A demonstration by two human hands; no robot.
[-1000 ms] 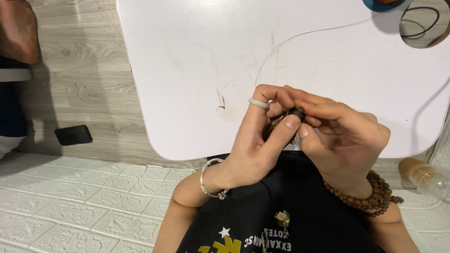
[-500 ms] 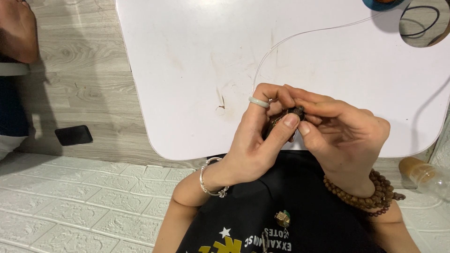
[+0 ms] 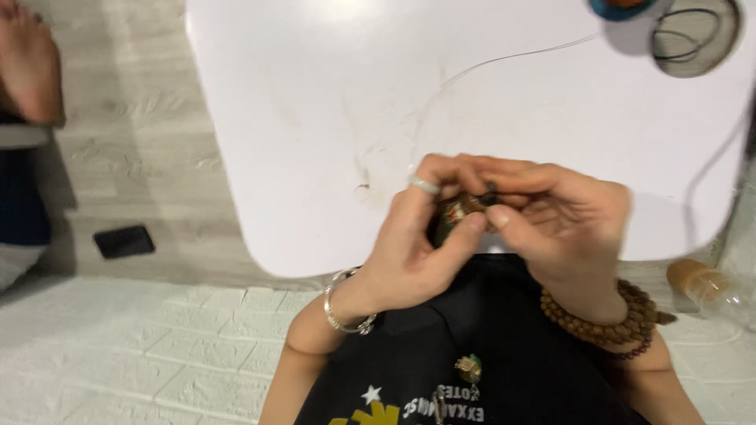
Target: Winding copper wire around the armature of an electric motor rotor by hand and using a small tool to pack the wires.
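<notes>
- Left hand [image 3: 413,244]: seen at centre frame over the near edge of the desk; fingers curled, thumb and forefinger pinched on a small dark green and red bead-like object [image 3: 455,214]. A pale ring [image 3: 424,186] is worn on one finger and a silver chain bracelet [image 3: 342,307] at the wrist.
- Right hand [image 3: 563,228]: placed right of centre, pressed against the left hand; its fingertips are closed on the same small object from the right side. A brown wooden bead bracelet [image 3: 606,323] is wrapped around the wrist.
- Small dark green and red bead-like object: held between both hands at centre frame, just above the desk edge; finer detail is blurred.
- White rounded desk [image 3: 315,118]: fills the upper middle of the frame; faint scuff marks are seen on it.
- Thin dark thread [image 3: 512,59]: laid across the desk at upper right, running toward the hands.
- Round container with dark cord loops [image 3: 693,39]: set at the upper right corner.
- Black flat rectangular device [image 3: 124,242]: lying on the pale wood floor at left.
- Clear plastic bottle with tan cap [image 3: 701,283]: lying at lower right, beside the desk.
</notes>
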